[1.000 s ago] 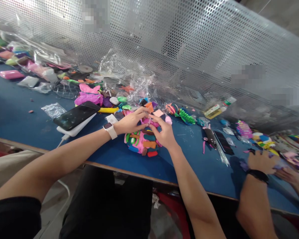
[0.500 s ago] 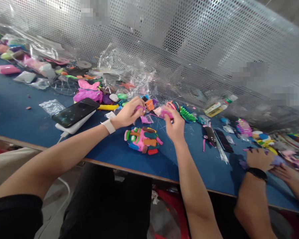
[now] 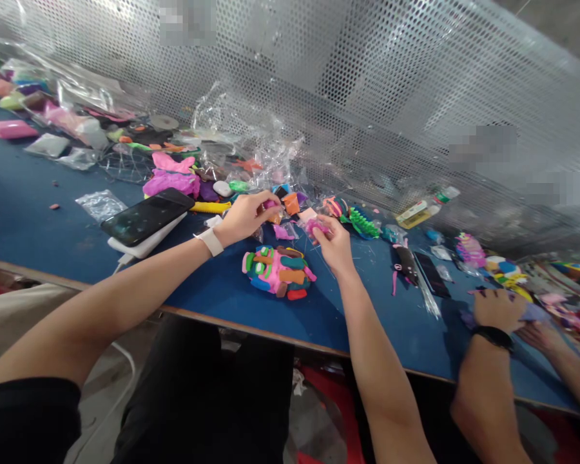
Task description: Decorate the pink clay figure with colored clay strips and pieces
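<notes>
My left hand [image 3: 249, 216], a pale band at its wrist, is closed on a small lump of pink modelling clay [image 3: 269, 205]. To its right, my right hand [image 3: 335, 243] pinches a clear plastic packet with pink clay [image 3: 314, 225] in it. Between my forearms lies a flattish clay figure [image 3: 275, 272], pink with green, brown, blue and orange pieces pressed on. A red clay piece [image 3: 297, 294] sits at its lower right edge. Just beyond the figure are a small packet of magenta clay [image 3: 284, 231] and an orange clay block [image 3: 291, 203].
A black phone [image 3: 147, 216] rests on a white device to the left, beside a yellow clay strip [image 3: 210, 207]. Clear wrappers [image 3: 265, 148] pile against the perforated metal panel [image 3: 290, 58]. At right, a co-worker's hands [image 3: 500, 309] press purple clay near another phone [image 3: 431, 274].
My right hand has drawn slightly down and toward the left with the packet, which shows more plainly now. My left hand has barely shifted. The clay figure stays in place.
</notes>
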A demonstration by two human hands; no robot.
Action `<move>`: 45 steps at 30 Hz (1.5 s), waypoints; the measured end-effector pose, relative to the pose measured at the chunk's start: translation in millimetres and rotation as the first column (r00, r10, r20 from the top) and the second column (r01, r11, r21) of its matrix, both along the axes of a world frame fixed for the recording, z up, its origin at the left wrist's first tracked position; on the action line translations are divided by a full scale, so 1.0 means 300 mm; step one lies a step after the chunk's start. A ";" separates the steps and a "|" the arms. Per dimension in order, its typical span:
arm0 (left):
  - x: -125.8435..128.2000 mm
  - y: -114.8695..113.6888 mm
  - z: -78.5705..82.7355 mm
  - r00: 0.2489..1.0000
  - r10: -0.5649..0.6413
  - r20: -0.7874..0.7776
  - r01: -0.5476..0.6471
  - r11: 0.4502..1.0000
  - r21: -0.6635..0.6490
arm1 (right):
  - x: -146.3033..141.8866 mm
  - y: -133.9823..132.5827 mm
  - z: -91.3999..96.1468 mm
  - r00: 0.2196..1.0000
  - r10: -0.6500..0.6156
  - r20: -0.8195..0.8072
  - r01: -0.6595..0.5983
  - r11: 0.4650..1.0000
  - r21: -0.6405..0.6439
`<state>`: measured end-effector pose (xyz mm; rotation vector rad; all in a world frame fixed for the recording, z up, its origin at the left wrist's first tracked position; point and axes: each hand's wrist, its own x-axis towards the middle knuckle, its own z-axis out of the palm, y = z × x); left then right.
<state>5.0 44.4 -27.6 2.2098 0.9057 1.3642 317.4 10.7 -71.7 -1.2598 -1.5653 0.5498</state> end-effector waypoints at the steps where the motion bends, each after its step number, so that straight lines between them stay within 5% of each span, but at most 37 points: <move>1: -0.001 0.002 -0.002 1.000 0.001 -0.012 -0.002 1.000 -0.015 | -0.003 0.002 -0.008 1.000 0.023 -0.009 -0.023 1.000 -0.001; 8: 0.004 -0.005 -0.002 0.996 -0.070 -0.055 0.068 0.997 -0.047 | -0.047 -0.041 0.037 0.986 -0.066 0.155 0.044 0.989 0.142; 15: 0.034 -0.051 0.011 0.948 -0.317 0.037 0.318 0.946 -0.062 | -0.165 -0.144 0.165 0.958 0.005 0.288 -0.121 0.915 0.386; 20: 0.054 -0.063 -0.010 0.907 -0.420 0.015 0.421 0.906 -0.048 | -0.203 -0.183 0.191 0.919 0.008 0.395 -0.181 0.897 0.402; 27: 0.074 -0.095 -0.026 0.898 -0.434 -0.069 0.432 0.901 -0.033 | -0.208 -0.199 0.198 0.920 -0.075 0.385 -0.122 0.878 0.463; 37: 0.063 -0.109 0.015 0.956 -0.293 -0.008 0.293 0.954 0.061 | -0.222 -0.213 0.223 0.952 -0.165 0.259 0.015 0.867 0.499; 45: 0.066 -0.111 0.002 0.970 -0.242 -0.019 0.242 0.959 0.146 | -0.227 -0.198 0.206 0.960 -0.078 0.269 -0.042 0.909 0.416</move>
